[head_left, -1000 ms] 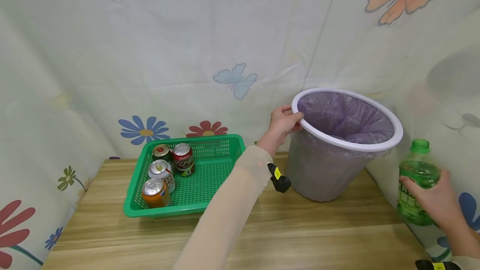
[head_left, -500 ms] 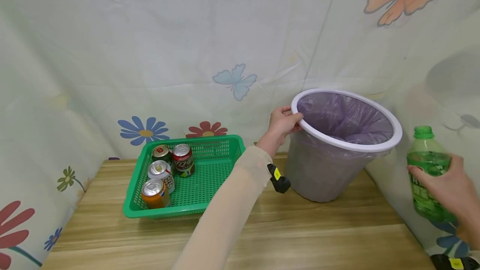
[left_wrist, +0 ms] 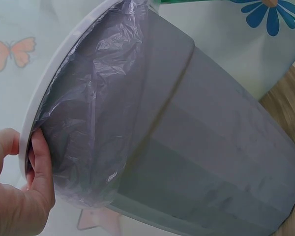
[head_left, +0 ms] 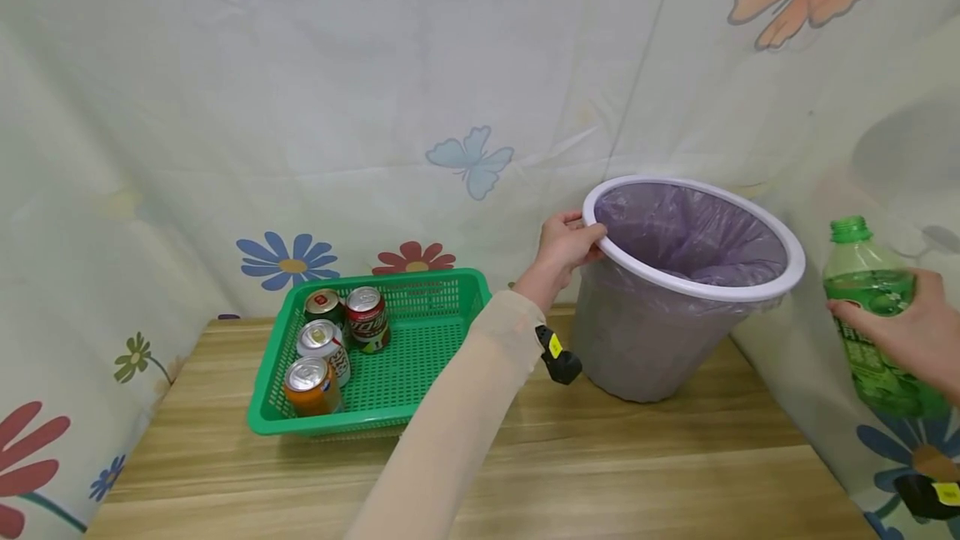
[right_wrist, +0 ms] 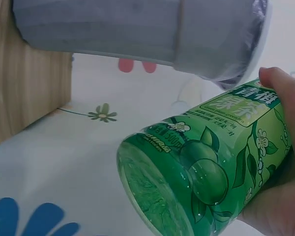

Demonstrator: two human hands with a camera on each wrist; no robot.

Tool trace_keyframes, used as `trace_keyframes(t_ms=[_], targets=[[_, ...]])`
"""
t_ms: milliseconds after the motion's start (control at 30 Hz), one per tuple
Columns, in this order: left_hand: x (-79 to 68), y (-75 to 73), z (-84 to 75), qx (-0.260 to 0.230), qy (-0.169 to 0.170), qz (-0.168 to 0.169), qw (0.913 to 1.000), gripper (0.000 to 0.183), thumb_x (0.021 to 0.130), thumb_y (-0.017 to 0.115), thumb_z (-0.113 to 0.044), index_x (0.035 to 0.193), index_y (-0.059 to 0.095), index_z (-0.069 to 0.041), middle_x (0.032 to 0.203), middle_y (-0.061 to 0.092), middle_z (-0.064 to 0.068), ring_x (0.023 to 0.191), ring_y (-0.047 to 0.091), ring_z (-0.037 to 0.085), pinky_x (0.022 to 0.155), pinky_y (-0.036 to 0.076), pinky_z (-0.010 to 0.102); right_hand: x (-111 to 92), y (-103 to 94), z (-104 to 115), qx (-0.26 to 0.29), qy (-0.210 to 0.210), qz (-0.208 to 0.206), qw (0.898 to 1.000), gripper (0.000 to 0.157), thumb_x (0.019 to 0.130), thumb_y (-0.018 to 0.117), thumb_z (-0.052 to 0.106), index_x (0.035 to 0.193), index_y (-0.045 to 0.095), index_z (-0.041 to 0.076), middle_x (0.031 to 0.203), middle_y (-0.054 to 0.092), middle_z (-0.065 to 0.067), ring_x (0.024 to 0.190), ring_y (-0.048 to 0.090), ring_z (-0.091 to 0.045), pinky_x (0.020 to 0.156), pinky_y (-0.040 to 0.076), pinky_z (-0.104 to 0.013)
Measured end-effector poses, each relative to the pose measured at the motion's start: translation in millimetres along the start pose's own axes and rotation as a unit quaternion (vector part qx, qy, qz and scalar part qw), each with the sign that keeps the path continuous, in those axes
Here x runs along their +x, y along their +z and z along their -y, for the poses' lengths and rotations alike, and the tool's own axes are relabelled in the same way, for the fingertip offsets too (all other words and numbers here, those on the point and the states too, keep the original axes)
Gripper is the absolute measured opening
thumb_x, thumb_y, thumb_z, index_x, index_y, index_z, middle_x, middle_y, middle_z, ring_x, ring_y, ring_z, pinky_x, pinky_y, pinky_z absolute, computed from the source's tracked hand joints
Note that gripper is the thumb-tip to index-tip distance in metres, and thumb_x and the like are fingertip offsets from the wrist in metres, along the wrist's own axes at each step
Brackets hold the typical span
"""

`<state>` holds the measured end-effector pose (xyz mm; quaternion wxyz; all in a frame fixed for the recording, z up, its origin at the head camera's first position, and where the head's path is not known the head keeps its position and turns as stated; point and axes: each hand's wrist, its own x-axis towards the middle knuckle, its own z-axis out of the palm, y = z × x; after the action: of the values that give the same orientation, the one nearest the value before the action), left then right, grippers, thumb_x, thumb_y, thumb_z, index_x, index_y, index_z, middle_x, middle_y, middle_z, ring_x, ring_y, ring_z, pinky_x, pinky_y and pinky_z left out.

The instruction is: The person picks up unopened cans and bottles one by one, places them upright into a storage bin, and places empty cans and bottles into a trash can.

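My left hand (head_left: 566,252) grips the white rim of a grey trash can (head_left: 637,348), thumb on top and fingers beneath. A purple plastic bag (head_left: 675,232) lines the can; in the left wrist view its edge (left_wrist: 91,93) hangs over the outside. At the far right, my right hand (head_left: 918,327) holds a green drink bottle (head_left: 870,294) around its labelled middle, off the table. The bottle leans, its neck toward the can. In the right wrist view the label (right_wrist: 226,142) shows green plums and white blossoms, and the bottle's base faces the camera.
A green plastic basket (head_left: 416,417) stands left of the can, with several soda cans, one an orange can (head_left: 311,390), in its left half. The wooden table (head_left: 600,473) ends at the right below the bottle. Patterned cloth (head_left: 337,107) hangs behind and at both sides.
My right hand has moved right and upward with the bottle, which now leans more to the left. My left hand, the trash can and the basket stay put.
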<state>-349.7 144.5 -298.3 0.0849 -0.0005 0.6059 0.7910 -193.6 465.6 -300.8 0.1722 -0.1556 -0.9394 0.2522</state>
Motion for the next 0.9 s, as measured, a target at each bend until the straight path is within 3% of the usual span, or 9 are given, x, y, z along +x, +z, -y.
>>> trace_keyframes(t_ms=[133, 367, 533, 600, 767, 833, 900], targets=[[0.6, -0.7, -0.1, 0.000, 0.002, 0.002, 1.0000, 0.043, 0.079, 0.065, -0.002, 0.120, 0.051, -0.003, 0.093, 0.067, 0.007, 0.062, 0.062, 0.015, 0.061, 0.055, 0.029, 8, -6.1, 8, -0.005, -0.007, 0.008, 1.000, 0.089, 0.087, 0.054, 0.034, 0.138, 0.000, -0.014, 0.124, 0.018, -0.046, 0.092, 0.036, -0.056, 0.061, 0.038, -0.055], [1.9, -0.3, 1.5, -0.002, 0.004, 0.003, 1.0000, 0.043, 0.079, 0.065, -0.001, 0.119, 0.051, -0.002, 0.093, 0.067, 0.007, 0.060, 0.060, 0.014, 0.060, 0.055, 0.028, 21, -17.5, 27, -0.022, -0.055, 0.022, 0.998, 0.080, 0.085, 0.059, 0.033, 0.130, 0.017, -0.018, 0.101, 0.036, -0.038, 0.066, 0.050, -0.040, 0.044, 0.038, -0.034], [2.0, -0.8, 2.3, -0.004, 0.007, 0.001, 1.0000, 0.043, 0.078, 0.066, -0.002, 0.119, 0.052, -0.002, 0.094, 0.067, 0.008, 0.061, 0.061, 0.015, 0.061, 0.055, 0.029, 28, -28.2, 47, -0.037, -0.058, 0.056, 0.996, 0.093, 0.087, 0.057, 0.038, 0.136, 0.001, -0.018, 0.108, 0.030, -0.045, 0.079, 0.045, -0.052, 0.046, 0.040, -0.041], [1.7, -1.1, 1.9, -0.004, 0.006, 0.004, 1.0000, 0.044, 0.079, 0.066, -0.002, 0.120, 0.051, -0.002, 0.095, 0.067, 0.008, 0.061, 0.061, 0.015, 0.061, 0.055, 0.029, 31, -31.6, 54, -0.039, -0.062, 0.068, 0.995, 0.096, 0.087, 0.056, 0.038, 0.136, -0.005, -0.017, 0.107, 0.030, -0.045, 0.076, 0.046, -0.050, 0.046, 0.040, -0.040], [1.6, -0.8, 1.3, -0.005, 0.004, 0.004, 1.0000, 0.044, 0.079, 0.066, -0.002, 0.120, 0.051, -0.002, 0.095, 0.068, 0.008, 0.061, 0.061, 0.015, 0.061, 0.055, 0.029, 40, -36.3, 68, -0.042, -0.089, 0.065, 0.993, 0.081, 0.085, 0.059, 0.040, 0.131, 0.019, -0.014, 0.091, 0.047, -0.036, 0.061, 0.052, -0.035, 0.044, 0.039, -0.037], [1.6, -0.8, 1.4, -0.006, 0.004, 0.003, 1.0000, 0.044, 0.079, 0.066, -0.002, 0.120, 0.051, -0.002, 0.095, 0.068, 0.008, 0.061, 0.061, 0.015, 0.061, 0.055, 0.029, 43, -38.3, 70, -0.059, -0.076, 0.064, 0.993, 0.085, 0.086, 0.057, 0.044, 0.134, 0.016, -0.012, 0.095, 0.044, -0.040, 0.068, 0.051, -0.044, 0.048, 0.041, -0.045], [1.4, -0.8, 1.6, -0.004, 0.004, 0.003, 1.0000, 0.044, 0.078, 0.066, -0.002, 0.120, 0.051, -0.002, 0.095, 0.068, 0.008, 0.061, 0.061, 0.015, 0.061, 0.055, 0.029, 46, -40.1, 71, -0.073, -0.057, 0.069, 0.993, 0.093, 0.086, 0.054, 0.047, 0.138, 0.005, -0.011, 0.102, 0.037, -0.044, 0.078, 0.047, -0.052, 0.051, 0.040, -0.049]])
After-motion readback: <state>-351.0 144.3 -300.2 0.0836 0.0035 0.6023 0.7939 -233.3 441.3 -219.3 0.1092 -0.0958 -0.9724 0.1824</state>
